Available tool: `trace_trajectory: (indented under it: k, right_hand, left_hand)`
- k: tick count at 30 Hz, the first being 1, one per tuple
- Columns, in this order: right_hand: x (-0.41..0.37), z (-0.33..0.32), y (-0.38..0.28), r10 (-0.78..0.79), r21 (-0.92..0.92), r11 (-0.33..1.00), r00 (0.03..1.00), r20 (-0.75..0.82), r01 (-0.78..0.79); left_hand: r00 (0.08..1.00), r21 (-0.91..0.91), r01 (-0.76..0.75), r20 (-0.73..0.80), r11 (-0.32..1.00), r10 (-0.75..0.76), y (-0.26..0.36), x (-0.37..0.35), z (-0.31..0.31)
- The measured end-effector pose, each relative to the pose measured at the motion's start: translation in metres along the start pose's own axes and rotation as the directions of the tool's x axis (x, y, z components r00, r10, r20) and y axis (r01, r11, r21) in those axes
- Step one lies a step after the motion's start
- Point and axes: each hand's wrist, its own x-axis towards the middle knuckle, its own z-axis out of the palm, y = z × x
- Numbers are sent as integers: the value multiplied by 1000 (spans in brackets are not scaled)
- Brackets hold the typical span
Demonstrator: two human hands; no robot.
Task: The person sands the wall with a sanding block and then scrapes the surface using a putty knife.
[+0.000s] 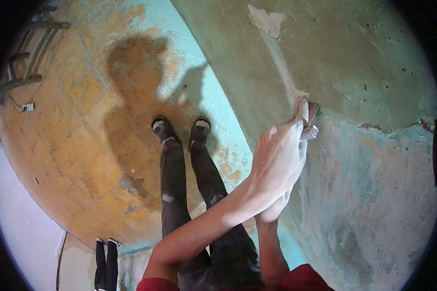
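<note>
My left hand (279, 150) reaches across to the wall on the right, its fingers closed on a scraper (313, 112) with a flat metal blade. White dust or filler coats the fingers, and a pale lump of filler (309, 133) shows beside the blade. Tucked behind it is my right hand (275, 209); only the part near the wrist shows, its fingers hidden by the left hand. Right at the fingertips, a light strip of filler (279, 63) runs up the greenish wall (354, 58) to a wider pale patch (267, 22).
A crack (393, 132) crosses the wall above a paler, worn area (364, 194). My sandalled feet (162, 128) stand on a stained orange floor (82, 145). Wooden framework (43, 48) and a small white box with a cord (28, 107) lie far left. Another person's legs (106, 262) appear lower left.
</note>
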Motion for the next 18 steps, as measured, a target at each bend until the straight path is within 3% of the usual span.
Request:
trace_trajectory:
  k: [4,7,9,10,12,13,14,16,17,18]
  right_hand:
    - [5,-15,-19,44,71,996,999,12,-45]
    - [9,-22,-26,58,104,993,998,24,-60]
    - [13,-16,-19,87,46,995,996,30,-88]
    - [11,-16,-22,91,48,995,995,31,-92]
    - [6,-16,-39,110,102,988,993,47,-115]
    - [2,-16,-48,212,226,948,974,81,-225]
    - [1,-12,-45,211,222,949,974,79,-224]
    - [1,1,-34,99,147,984,994,45,-104]
    - [2,1,-32,102,147,983,994,46,-108]
    - [4,2,-31,71,137,988,997,40,-76]
  left_hand:
    - [984,-137,-151,-119,979,135,0,-6,21]
    - [995,-163,-30,-94,986,15,15,-4,12]
    - [990,-64,123,78,990,-118,17,7,-1]
    - [989,-62,127,77,990,-122,16,5,0]
    - [994,-66,86,79,994,-81,15,-2,3]
    - [993,-53,-77,-95,996,71,17,0,8]
    - [993,-57,-77,-95,995,71,16,2,6]
    - [989,37,119,85,992,-122,14,6,-5]
    - [999,36,-45,-26,998,46,6,4,-2]
    - [999,39,-38,-30,999,39,5,2,0]
